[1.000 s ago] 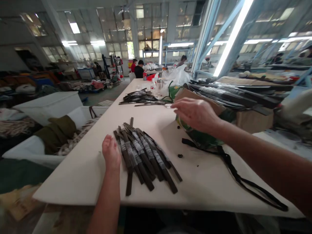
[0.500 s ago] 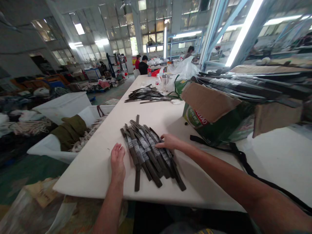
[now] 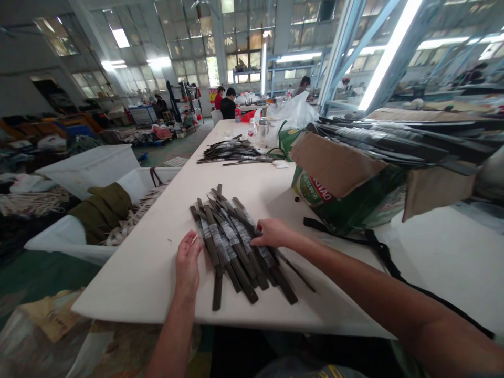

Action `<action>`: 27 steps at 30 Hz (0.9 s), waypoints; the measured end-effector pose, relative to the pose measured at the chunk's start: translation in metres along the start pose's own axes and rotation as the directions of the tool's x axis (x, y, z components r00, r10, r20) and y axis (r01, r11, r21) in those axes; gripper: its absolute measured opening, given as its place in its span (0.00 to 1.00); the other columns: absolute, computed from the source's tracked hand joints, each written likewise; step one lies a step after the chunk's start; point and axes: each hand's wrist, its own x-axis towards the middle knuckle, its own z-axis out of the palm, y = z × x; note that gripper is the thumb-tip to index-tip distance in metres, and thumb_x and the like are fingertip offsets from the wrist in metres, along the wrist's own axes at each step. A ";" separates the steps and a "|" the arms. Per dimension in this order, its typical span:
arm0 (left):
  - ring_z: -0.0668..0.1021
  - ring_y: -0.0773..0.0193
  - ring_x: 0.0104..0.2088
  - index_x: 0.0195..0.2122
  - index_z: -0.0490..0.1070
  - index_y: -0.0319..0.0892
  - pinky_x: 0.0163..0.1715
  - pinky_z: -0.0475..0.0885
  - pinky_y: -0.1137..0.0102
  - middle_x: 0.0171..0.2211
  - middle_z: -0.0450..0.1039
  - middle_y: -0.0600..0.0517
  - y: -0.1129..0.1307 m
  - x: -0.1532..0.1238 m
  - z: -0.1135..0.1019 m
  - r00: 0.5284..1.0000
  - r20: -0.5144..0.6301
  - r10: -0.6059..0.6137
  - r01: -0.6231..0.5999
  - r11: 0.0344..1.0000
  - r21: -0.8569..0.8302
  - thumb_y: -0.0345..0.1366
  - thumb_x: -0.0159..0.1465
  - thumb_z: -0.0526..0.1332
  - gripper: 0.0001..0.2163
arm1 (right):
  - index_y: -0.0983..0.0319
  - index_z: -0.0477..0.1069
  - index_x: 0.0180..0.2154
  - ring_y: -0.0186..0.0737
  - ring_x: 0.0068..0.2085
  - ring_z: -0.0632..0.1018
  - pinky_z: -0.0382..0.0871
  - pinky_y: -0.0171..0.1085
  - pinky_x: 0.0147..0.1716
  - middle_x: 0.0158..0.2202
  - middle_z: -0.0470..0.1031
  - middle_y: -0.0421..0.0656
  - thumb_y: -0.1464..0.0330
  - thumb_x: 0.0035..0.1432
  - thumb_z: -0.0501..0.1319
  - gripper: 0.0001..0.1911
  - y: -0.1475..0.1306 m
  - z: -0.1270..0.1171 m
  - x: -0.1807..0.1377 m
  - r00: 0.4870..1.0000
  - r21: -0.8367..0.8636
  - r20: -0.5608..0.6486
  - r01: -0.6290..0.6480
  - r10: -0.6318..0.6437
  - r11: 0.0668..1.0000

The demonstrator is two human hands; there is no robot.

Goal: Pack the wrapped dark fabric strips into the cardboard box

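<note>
A pile of dark flat strips (image 3: pixel 232 247), each wrapped round the middle with clear plastic film, lies fanned out on the white table. At the pile's right side, my right hand (image 3: pixel 272 232) is closed on one dark strip (image 3: pixel 297 270). That strip lies at a slant to the others, its thin lower end sticking out to the right; the fingers hide its middle. My left hand (image 3: pixel 188 260) is beside the pile's left edge, palm turned towards it, fingers stretched and holding nothing.
A second heap of wrapped strips (image 3: pixel 232 151) lies further up the white table (image 3: pixel 145 273). To the right stands a green cardboard box (image 3: pixel 346 205) loaded with more strips, a black strap (image 3: pixel 388 257) beside it. White bins (image 3: pixel 59 236) stand left of the table. People sit far back.
One strip at the pile's right has swung to a slant, its lower end now further right, under my closed right hand. My left hand has barely moved.
</note>
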 end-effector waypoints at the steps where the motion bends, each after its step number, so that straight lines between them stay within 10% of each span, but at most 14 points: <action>1: 0.72 0.58 0.53 0.49 0.73 0.44 0.56 0.63 0.61 0.55 0.69 0.47 0.000 -0.001 0.001 1.000 0.008 -0.002 0.002 1.000 0.001 0.50 0.45 0.75 0.31 | 0.61 0.74 0.46 0.55 0.44 0.77 0.67 0.41 0.35 0.43 0.78 0.51 0.46 0.45 0.67 0.32 -0.004 0.003 -0.004 1.000 -0.023 -0.004 0.001 -0.001 1.000; 11: 0.72 0.60 0.52 0.49 0.72 0.45 0.56 0.64 0.63 0.55 0.69 0.48 -0.004 0.003 -0.001 0.999 0.037 -0.008 0.008 1.000 0.002 0.47 0.49 0.74 0.27 | 0.66 0.74 0.41 0.38 0.31 0.79 0.67 0.31 0.27 0.32 0.79 0.45 0.72 0.54 0.59 0.12 0.024 -0.002 0.013 0.996 0.290 -0.019 -0.081 0.090 0.953; 16: 0.72 0.59 0.54 0.49 0.72 0.45 0.56 0.65 0.62 0.55 0.68 0.48 -0.005 0.004 -0.001 0.999 0.036 -0.007 0.007 1.000 0.001 0.46 0.48 0.74 0.28 | 0.66 0.72 0.46 0.41 0.38 0.79 0.71 0.33 0.33 0.39 0.79 0.48 0.67 0.57 0.61 0.16 0.016 -0.031 0.049 0.986 0.307 -0.116 -0.079 0.120 0.948; 21: 0.72 0.59 0.54 0.47 0.72 0.45 0.53 0.66 0.64 0.54 0.69 0.48 -0.002 0.002 -0.001 0.999 0.030 -0.022 0.023 0.999 -0.026 0.45 0.46 0.75 0.28 | 0.64 0.66 0.58 0.55 0.53 0.75 0.70 0.42 0.48 0.54 0.73 0.55 0.61 0.44 0.71 0.40 -0.012 -0.008 0.058 0.990 0.185 -0.115 -0.058 0.080 0.981; 27: 0.73 0.58 0.54 0.48 0.72 0.45 0.54 0.66 0.64 0.54 0.71 0.47 -0.004 0.001 0.000 0.998 0.055 -0.045 0.045 0.999 -0.006 0.45 0.47 0.74 0.28 | 0.69 0.73 0.49 0.46 0.44 0.78 0.69 0.34 0.36 0.45 0.78 0.52 0.69 0.47 0.66 0.25 -0.006 0.011 0.064 0.993 0.181 -0.029 -0.104 0.111 0.978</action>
